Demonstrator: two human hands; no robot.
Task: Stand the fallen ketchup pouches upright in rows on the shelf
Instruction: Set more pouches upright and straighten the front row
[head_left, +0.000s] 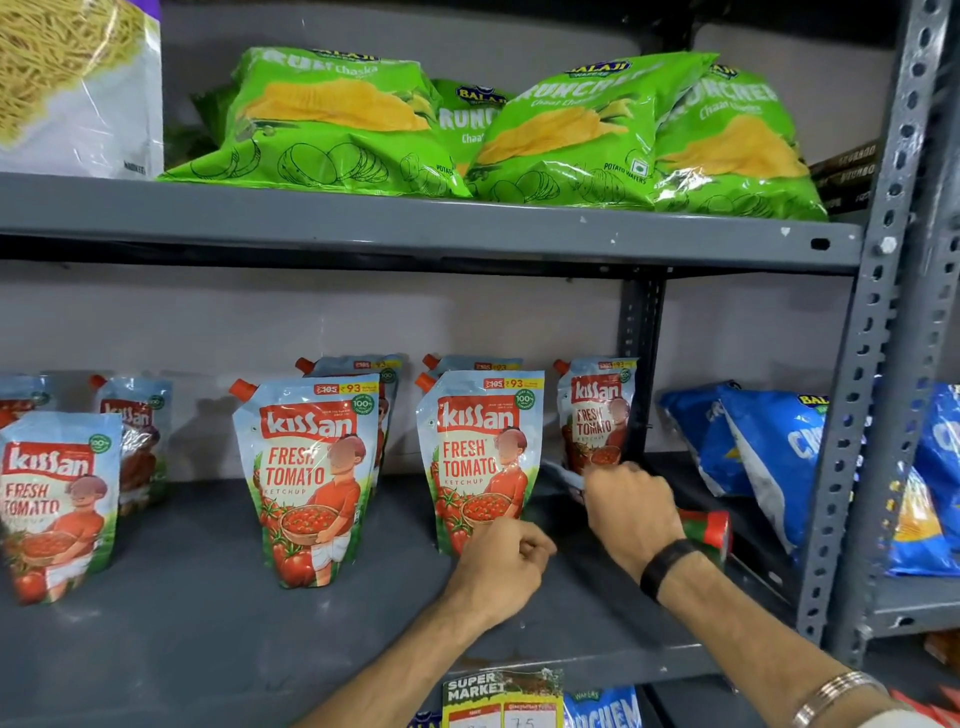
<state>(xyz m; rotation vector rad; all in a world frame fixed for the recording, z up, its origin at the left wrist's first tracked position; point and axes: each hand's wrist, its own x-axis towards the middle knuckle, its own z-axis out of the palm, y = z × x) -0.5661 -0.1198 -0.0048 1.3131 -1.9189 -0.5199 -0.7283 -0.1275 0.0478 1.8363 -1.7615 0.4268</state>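
Several Kissan ketchup pouches stand upright on the grey shelf (208, 597): one at the far left (57, 499), one in the middle (311, 478), one right of it (480, 457), and a smaller-looking one at the back right (597, 410). More pouches stand behind them. One fallen ketchup pouch (709, 527) lies flat at the right end, and my right hand (631, 504) is closed over its middle. My left hand (501, 564) has curled fingers and rests against the lower right corner of the standing pouch; I cannot tell whether it grips it.
Green wafer bags (337, 119) fill the shelf above, whose front edge (415, 223) hangs low over the pouches. Blue snack bags (769, 457) lean at the right by the slotted upright post (857, 415). A price label (501, 696) hangs below the shelf edge.
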